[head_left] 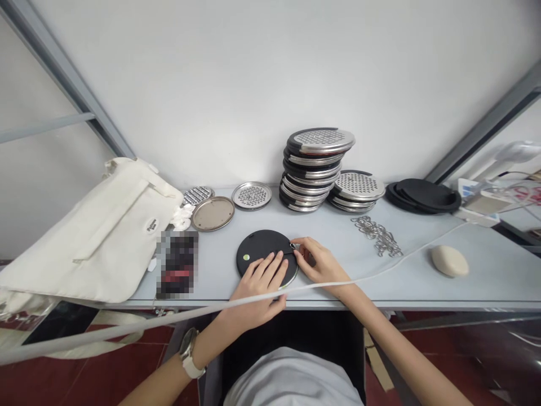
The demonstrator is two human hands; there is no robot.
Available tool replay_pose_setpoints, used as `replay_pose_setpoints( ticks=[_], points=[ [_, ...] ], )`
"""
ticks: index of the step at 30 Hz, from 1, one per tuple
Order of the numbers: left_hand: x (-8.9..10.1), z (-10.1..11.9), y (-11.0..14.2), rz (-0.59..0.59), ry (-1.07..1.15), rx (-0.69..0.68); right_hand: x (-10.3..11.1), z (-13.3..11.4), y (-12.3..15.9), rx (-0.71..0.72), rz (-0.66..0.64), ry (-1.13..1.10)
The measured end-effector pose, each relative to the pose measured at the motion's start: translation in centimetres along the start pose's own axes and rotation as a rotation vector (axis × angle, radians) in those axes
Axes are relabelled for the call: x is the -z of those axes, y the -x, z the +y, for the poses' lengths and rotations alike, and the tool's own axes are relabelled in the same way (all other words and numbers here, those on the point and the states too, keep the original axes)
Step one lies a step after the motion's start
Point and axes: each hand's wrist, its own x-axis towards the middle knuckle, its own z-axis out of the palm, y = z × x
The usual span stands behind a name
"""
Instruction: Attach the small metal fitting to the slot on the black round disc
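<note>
Head view: at the far left a cream bag [97, 237] is slumped on the table [486, 282], with a blurred dark object [176, 264] just beside it. Behind these, a slotted disc [198, 195], a plain metal lid [213, 213] and a perforated disc [252, 195] are laid out near the wall. At the centre front, a black disc [262, 254] lies flat on the table, a small green dot showing on its left part. The left hand [257, 293] is laid flat on the disc's near edge, fingers spread and straight, nothing gripped; a watch [189, 352] is worn on that wrist. The right hand [316, 264] is set at the disc's right edge, its fingertips [297, 248] pinched together at a small ring [292, 245] there; whether the ring is actually gripped cannot be told. A white cord [169, 318] is stretched across both forearms. Behind the hands, a tall stack [315, 169] of graters and a lower stack [357, 190] are set against the wall. Further right lie a heap of metal clips [377, 234], black covers [425, 195] and a pale oval [449, 261].
</note>
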Motion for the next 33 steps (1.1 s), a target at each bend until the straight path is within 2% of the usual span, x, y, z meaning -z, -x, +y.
replay_pose_setpoints(
  ticks=[25,33],
  points=[
    [-0.30,-0.10,0.21,-0.047,0.024,0.005,0.01,0.34,-0.08,0.023,-0.004,-0.012],
    [-0.24,-0.13,0.19,-0.057,0.018,0.000,0.11,0.17,-0.13,-0.019,-0.031,-0.009]
  ],
)
